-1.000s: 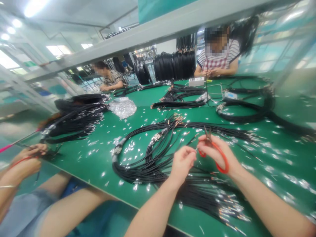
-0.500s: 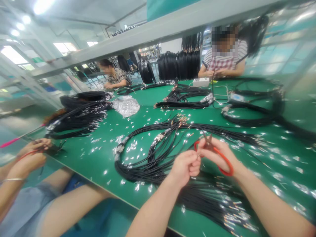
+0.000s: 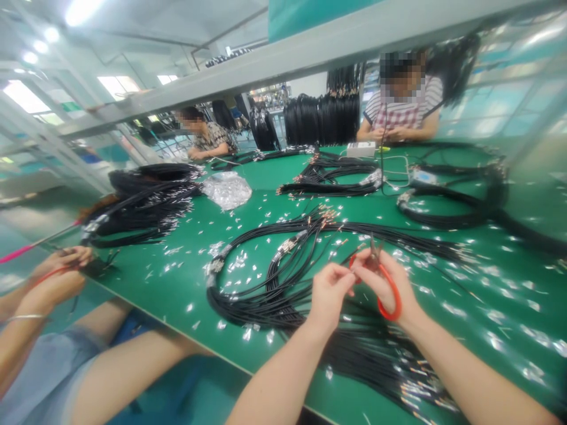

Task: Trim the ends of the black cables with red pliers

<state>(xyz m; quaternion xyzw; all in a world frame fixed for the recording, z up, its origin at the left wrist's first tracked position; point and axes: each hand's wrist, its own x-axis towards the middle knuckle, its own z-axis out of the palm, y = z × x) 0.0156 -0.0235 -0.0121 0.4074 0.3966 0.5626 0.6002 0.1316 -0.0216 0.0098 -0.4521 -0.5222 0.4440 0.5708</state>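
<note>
My right hand holds a pair of scissors with red-orange handles, the metal blades pointing up and away. The fingers of my left hand are pinched together against my right fingertips; what they grip is too small to make out. Around and beneath both hands lies a bundle of thin black cables, coiled on the green table. Loose cable ends with copper and white tips fan out at the lower right. Another cluster of copper-coloured ends lies beyond my hands.
Small clear scraps litter the tabletop. A black cable pile and a plastic bag lie at the left; more coils lie far right. A co-worker's hands hold red-handled scissors at left. Two people sit across, under a grey beam.
The scissors have turned in my right hand, so their handle loop hangs lower and closer in. My left fingers have shifted slightly and loosened from a tighter curl. The cables look unchanged.
</note>
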